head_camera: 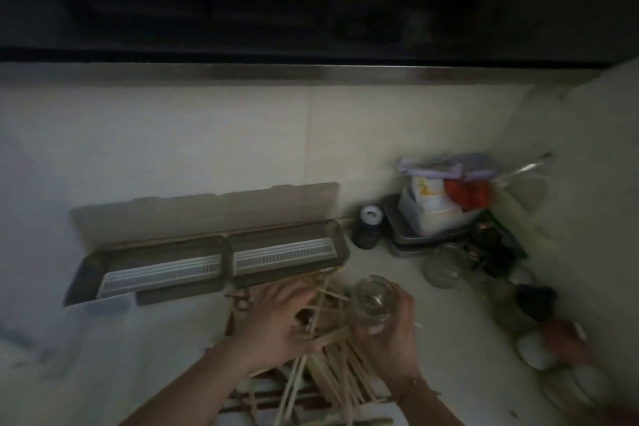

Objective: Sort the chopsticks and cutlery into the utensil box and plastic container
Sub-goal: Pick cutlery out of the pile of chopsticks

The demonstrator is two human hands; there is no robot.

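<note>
A loose heap of wooden chopsticks (332, 367) lies on the counter in front of me. My left hand (276, 318) reaches into the heap, its fingers curled around a few sticks. My right hand (394, 339) holds a small clear glass jar (371, 299) just right of the heap. Behind the heap stands a long grey utensil box (214, 263) with two compartments, white slotted inserts inside and its lid propped open against the wall. The frame is dim and blurred.
In the right corner are a dark bottle with a white cap (368, 226), stacked trays and packets (435, 214), a clear jar (444, 264) and white round items (536, 349). A tiled wall rises behind the counter.
</note>
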